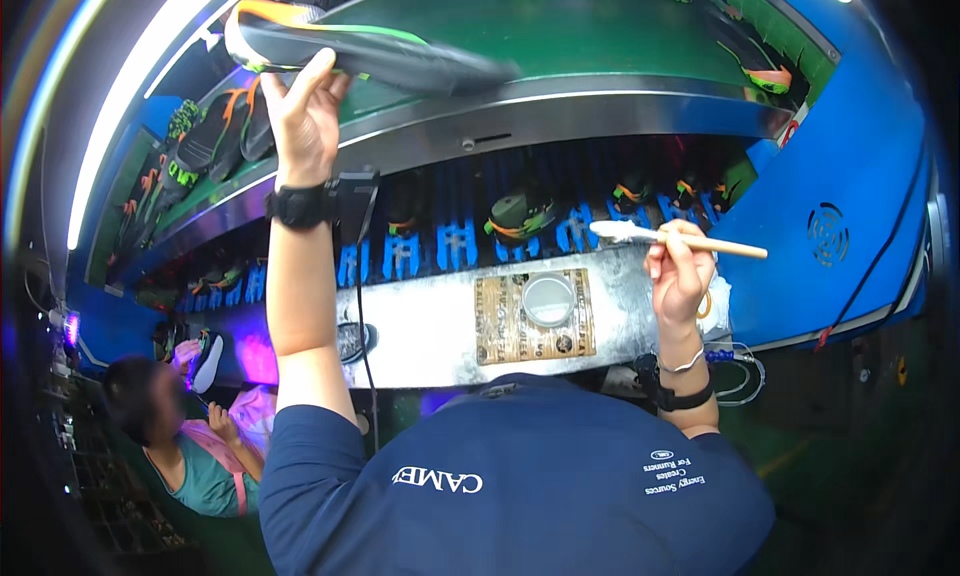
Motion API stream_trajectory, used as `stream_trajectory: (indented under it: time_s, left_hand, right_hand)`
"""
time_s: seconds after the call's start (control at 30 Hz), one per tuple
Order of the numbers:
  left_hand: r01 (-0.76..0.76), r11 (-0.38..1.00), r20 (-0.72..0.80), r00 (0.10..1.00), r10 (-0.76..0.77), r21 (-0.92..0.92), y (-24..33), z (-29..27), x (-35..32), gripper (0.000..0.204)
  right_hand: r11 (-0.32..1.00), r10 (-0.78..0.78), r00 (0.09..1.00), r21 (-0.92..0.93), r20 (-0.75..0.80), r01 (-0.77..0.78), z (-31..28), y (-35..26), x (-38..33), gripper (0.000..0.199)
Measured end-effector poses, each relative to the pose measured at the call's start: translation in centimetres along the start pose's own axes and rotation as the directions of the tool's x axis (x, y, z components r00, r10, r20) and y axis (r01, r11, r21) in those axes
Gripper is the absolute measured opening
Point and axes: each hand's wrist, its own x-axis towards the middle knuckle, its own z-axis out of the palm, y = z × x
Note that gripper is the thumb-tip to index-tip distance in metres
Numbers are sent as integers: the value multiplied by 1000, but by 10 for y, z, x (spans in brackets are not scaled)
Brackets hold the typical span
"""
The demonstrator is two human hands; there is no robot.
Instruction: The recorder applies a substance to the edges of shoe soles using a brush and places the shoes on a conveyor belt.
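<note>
At the far left, my left hand (305, 121) is raised, its thumb and fingers holding a dark shoe (370, 56) with orange and green trim near the heel. The shoe hangs sideways over the green conveyor belt (580, 36), its far end smeared by motion. My right hand (683, 276) grips a brush by its light wooden handle (735, 247); the pale bristles (612, 232) point left. Below and left of the brush, a round bowl (549, 299) with greyish-white contents sits on a taped brown cardboard sheet (492, 348).
More shoes (205, 141) lie on the belt at left. A lower rack with blue holders (457, 244) carries several shoe parts. A black cable (362, 326) hangs across the worktable (420, 326). A blue machine panel (800, 206) stands right; a co-worker (195, 436) sits at lower left.
</note>
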Motion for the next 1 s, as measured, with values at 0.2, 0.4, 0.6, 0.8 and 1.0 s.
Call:
stream_trajectory:
  time_s: [0.2,0.4,0.6,0.8,1.0]
  left_hand:
    - [-34,869,-185,972,144,494,-39,0,9,78]
    - [-17,784,-101,990,101,620,-31,-3,-47,88]
    - [-160,154,135,978,160,975,-58,41,39,95]
    - [-436,-148,180,624,-760,888,-138,109,183,74]
    - [-327,-315,42,751,-659,891,-86,42,147,62]
  right_hand:
    - [998,65,997,18,-48,-65,-18,-3,-2,10]
    - [990,136,988,35,-74,-134,-31,3,0,10]
    - [990,140,979,9,-151,-140,-40,-7,-2,9]
    - [1000,-1,979,-21,-202,-4,-44,-23,-14,10]
    - [994,100,972,-18,-212,-106,-49,-11,-14,10]
